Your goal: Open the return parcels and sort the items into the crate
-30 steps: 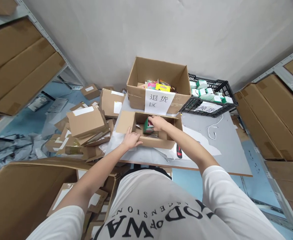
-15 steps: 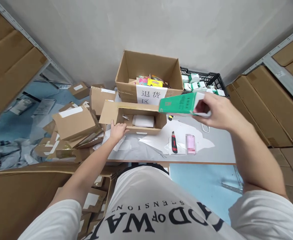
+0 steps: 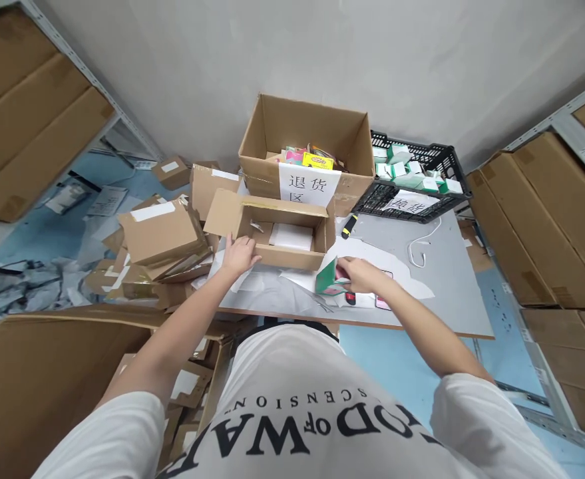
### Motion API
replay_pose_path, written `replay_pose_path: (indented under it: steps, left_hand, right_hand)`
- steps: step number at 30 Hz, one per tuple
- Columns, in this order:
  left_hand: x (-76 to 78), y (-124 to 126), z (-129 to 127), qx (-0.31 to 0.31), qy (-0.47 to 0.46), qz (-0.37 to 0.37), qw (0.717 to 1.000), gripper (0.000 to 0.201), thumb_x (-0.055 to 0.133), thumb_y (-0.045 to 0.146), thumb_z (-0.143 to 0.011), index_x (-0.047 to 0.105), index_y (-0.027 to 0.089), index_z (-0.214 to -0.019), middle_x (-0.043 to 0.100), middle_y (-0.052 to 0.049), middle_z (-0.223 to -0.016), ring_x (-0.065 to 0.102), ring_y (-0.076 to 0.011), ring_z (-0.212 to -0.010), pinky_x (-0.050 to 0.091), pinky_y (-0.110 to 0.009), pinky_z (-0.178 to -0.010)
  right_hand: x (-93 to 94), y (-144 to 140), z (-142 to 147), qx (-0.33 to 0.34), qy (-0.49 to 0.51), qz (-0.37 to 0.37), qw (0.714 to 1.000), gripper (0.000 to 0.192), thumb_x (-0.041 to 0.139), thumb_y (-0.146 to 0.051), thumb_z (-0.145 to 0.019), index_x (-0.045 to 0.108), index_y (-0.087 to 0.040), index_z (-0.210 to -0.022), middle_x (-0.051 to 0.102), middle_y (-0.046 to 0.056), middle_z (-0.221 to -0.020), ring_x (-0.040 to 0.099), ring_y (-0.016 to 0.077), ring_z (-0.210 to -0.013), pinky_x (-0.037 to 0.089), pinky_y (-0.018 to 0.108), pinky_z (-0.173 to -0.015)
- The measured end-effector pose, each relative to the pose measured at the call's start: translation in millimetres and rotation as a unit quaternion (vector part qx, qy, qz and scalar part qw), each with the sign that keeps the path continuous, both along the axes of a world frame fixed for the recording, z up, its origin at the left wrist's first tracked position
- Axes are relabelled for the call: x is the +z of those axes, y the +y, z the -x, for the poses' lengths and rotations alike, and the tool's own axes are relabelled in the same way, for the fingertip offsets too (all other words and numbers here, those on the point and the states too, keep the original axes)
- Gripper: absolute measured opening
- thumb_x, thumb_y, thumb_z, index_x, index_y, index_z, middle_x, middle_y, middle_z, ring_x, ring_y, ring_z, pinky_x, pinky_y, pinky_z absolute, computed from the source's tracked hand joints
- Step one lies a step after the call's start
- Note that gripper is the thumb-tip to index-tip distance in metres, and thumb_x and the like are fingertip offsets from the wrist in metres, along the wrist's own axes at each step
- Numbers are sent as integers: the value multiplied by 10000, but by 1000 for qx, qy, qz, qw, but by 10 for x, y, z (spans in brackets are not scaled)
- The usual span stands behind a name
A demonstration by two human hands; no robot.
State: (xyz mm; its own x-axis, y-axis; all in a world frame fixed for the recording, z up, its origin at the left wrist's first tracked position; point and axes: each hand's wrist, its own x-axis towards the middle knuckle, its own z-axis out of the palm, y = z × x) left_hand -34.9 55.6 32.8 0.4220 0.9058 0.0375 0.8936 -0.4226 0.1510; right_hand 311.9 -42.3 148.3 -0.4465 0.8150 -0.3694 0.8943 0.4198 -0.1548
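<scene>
**Green box in your R hand, down by the open carton**

Your R hand point(image 3: 361, 275) is closed round a small green box point(image 3: 328, 278), fingers wrapped over its right end; the box sticks out to the left of the hand, tilted, its green face toward you. It sits low over the white papers point(image 3: 402, 283) on the table point(image 3: 452, 293), just in front of the open carton's near right corner, apart from the carton wall.

Your L hand point(image 3: 239, 255) lies on the open carton point(image 3: 292, 256) at its near left corner, fingers curled loosely over the front rim, thumb side toward the inside. It has nothing else in it.

Inside the open carton: a flat white packet point(image 3: 291, 236) on the floor, nr the middle, plus a small scrap by the left wall, too small to tell.

Behind the open carton, touching or nearly so: a bigger carton point(image 3: 272, 143) w/ a white paper sign point(image 3: 308, 189) on its front and colourful items inside. Right of that, a black crate point(image 3: 422, 206) w/ small green-white boxes and its own label. A yellow-black tool point(image 3: 349, 226) lies just beyond the open carton's right end. A white cable point(image 3: 422, 243) lies further right on the table, well apart from the carton.

Left of the open carton, off the table edge: a heap of flattened brown boxes point(image 3: 157, 236).

Under your R hand, a red-black item and a pink one peek out, mostly hidden.
</scene>
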Motion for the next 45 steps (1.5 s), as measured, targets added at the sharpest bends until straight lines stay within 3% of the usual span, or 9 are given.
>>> replay_pose_path:
  steps: [4,9,15,20,23,26,33,39,45]
  left_hand:
    - [17,-120,-30,4,-14,-4,1000,463,561,301,-801,509,143,-1233,526,-176,-1319,368,-327,-1326,82,-577,-1117]
    - [100,-387,-243,-15,-68,-32,997,481,524,296,-833,486,133,-1284,429,-181,-1418,312,-330,-1367,156,-566,-1113]
    - [271,-819,-1019,-213,-211,3,954,315,469,321,-891,581,211,-1164,607,-78,-1246,527,-208,-1198,244,-445,-1126]
    - [379,-929,-1449,-176,-205,33,962,216,512,315,-861,600,206,-1026,669,-50,-1025,604,-195,-988,319,-418,-1073]
    - [448,-921,-1492,-162,-148,30,975,202,518,335,-853,612,196,-966,653,-59,-936,600,-212,-948,283,-445,-1084]
    - [514,-915,-1515,-161,-96,22,982,219,515,344,-851,632,195,-960,629,-70,-940,582,-239,-975,215,-502,-1098]
    - [583,-970,-1650,-127,-30,45,990,429,576,572,-762,688,191,-925,582,-110,-999,531,-307,-1020,117,-590,-1089]
    - [459,-1135,-1573,-95,-33,50,994,829,635,670,-642,527,140,-1270,539,-172,-1175,483,-342,-1113,86,-591,-1102]
    - [228,-1189,-1469,-91,-48,51,993,971,583,700,-672,346,121,-1415,374,-201,-1443,296,-350,-1345,76,-550,-1125]
  right_hand:
    - [-369,52,278,23,-49,23,998,302,626,-244,-713,518,-175,-986,625,116,-1000,632,252,-834,434,298,-675]
    - [-515,59,462,14,-78,32,996,379,620,-187,-717,495,-148,-1072,619,146,-1040,640,279,-899,461,324,-722]
    - [-568,26,516,5,-55,23,998,436,650,-273,-751,492,-124,-1129,603,166,-1065,635,295,-945,474,349,-783]
    - [-642,-14,360,4,35,32,999,501,705,-381,-731,520,-136,-1127,590,148,-1064,629,269,-951,470,343,-816]
    - [-629,-35,199,20,120,22,992,528,719,-372,-717,524,-129,-1143,566,151,-1120,607,255,-989,464,343,-841]
    - [-570,-15,42,24,157,3,987,375,649,-318,-773,573,-115,-1079,580,146,-1102,594,244,-991,455,334,-845]
    - [-563,104,-120,-20,113,-8,993,227,542,-153,-799,642,-156,-1002,664,106,-1031,615,212,-973,442,300,-853]
    - [-685,125,-180,-56,168,0,984,378,592,-142,-749,626,-135,-1125,642,130,-1170,623,242,-1022,470,337,-900]
    - [-807,-29,-348,-133,329,4,935,369,535,-163,-810,628,-196,-1165,621,91,-1234,605,214,-1087,515,333,-877]
